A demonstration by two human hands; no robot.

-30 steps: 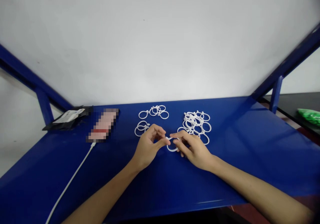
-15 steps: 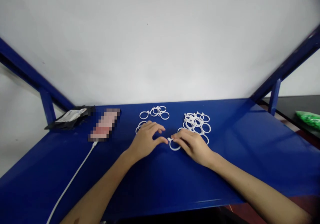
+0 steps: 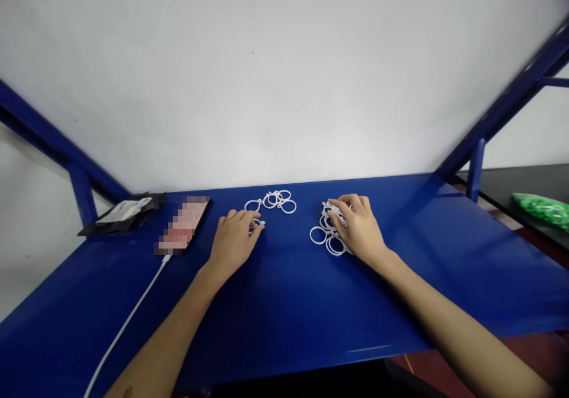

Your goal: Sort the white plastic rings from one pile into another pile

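Observation:
On the left, my left hand [image 3: 235, 241] is low over the blue table, its thumb and fingers closed on a white plastic ring [image 3: 262, 224] with a small knob. My fingers cover most of that ring. Just beyond lie several similar white rings [image 3: 288, 207], overlapping one another. To the right, my right hand [image 3: 359, 226] reaches over a pile of white rings [image 3: 317, 235], thumb and fingers apart around its upper part. The palm and fingers hide the right side of this pile.
A phone [image 3: 184, 226] with a blurred screen lies at the left, a white cable [image 3: 128, 321] plugged in. Behind it is a black plastic packet [image 3: 120, 213] with a white label. Blue frame bars rise on both sides. A green bag [image 3: 542, 208] sits far right.
My left hand has moved left with a ring that was at my right hand. My right hand has let go of that ring and shifted right and away, onto the pile.

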